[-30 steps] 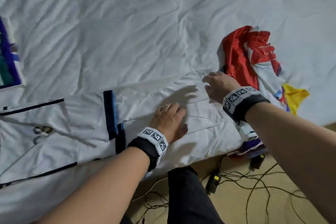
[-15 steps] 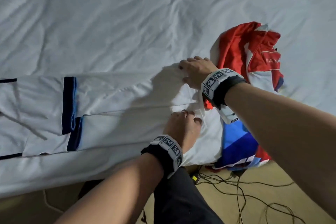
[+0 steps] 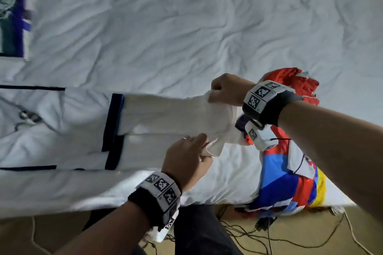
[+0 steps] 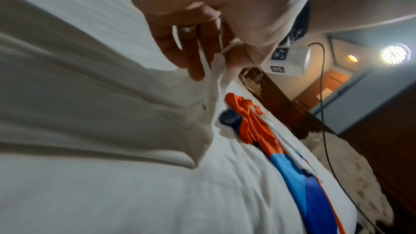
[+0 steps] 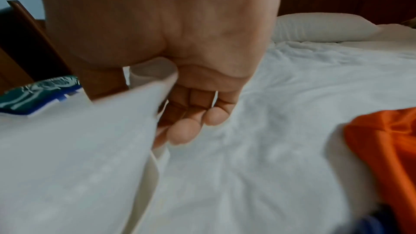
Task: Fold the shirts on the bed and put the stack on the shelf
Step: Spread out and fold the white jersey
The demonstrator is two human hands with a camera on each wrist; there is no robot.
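i have the white shirt [image 3: 165, 118] stretched across the near side of the bed [image 3: 186, 27], and both my hands grip its right end, lifted off the sheet. my right hand [image 3: 226, 93] is curled around the far corner, thumb pinching the cloth against the fingers [image 5: 180, 131]. my left hand [image 3: 186, 163] pinches the near corner between thumb and fingers [image 4: 193, 56]. the rest of the shirt lies flat to my left. a crumpled red and blue shirt [image 3: 290, 176] sits just to the right, under my right wrist.
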